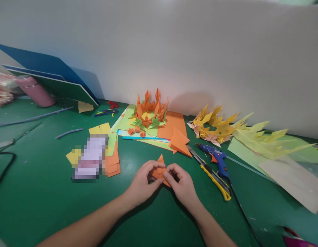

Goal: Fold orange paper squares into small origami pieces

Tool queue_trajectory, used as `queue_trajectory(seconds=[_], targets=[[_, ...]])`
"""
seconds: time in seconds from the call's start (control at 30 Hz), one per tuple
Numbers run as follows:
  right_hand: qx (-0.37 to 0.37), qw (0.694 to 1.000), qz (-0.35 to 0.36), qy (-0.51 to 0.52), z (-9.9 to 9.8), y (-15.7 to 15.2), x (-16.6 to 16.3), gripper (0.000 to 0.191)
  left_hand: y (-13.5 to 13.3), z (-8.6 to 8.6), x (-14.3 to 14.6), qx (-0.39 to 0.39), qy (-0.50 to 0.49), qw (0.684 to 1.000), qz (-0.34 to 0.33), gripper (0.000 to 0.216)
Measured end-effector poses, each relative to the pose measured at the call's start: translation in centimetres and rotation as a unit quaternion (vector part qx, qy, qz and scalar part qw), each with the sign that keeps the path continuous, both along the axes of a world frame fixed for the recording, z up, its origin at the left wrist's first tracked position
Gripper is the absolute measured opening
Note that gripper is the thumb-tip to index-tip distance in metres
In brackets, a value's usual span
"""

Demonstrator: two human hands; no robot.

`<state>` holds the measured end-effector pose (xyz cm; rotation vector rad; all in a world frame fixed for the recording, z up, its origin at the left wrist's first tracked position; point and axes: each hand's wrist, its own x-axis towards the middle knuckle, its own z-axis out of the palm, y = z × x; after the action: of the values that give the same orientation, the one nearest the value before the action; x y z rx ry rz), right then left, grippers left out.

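Observation:
Between my two hands is a small piece of folded orange paper (161,169), its pointed tip facing away from me. My left hand (146,176) grips its left side, thumb toward the lower edge. On the right side, my right hand (180,180) pinches the paper with thumb and bent fingers. My hands hide part of the folds. Just beyond lie other folded orange paper pieces (180,143). An orange folded-paper crown (151,109) with green leaves stands on a stack of coloured sheets farther back.
Right of my hands lie a yellow utility knife (215,181) and a blue glue gun (217,157) with a trailing cord. Yellow paper crowns (213,123) rest behind them. At left are a blurred-out flat object (90,156), orange slips (112,164) and a pink bottle (36,91).

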<state>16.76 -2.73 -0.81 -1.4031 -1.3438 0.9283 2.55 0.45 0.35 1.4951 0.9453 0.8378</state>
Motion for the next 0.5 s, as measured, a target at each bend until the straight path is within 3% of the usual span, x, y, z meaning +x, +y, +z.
queue_trajectory(seconds=[0.23,0.5], targets=[[0.005,1.000,0.008,0.003,0.21,-0.09,0.00,0.016,0.24,0.14,-0.16,-0.082,-0.019,0.996,-0.011,0.032],[0.022,0.999,0.023,-0.018,0.28,-0.07,0.04,0.026,0.20,-0.15,-0.05,-0.101,-0.057,0.993,-0.032,0.031]])
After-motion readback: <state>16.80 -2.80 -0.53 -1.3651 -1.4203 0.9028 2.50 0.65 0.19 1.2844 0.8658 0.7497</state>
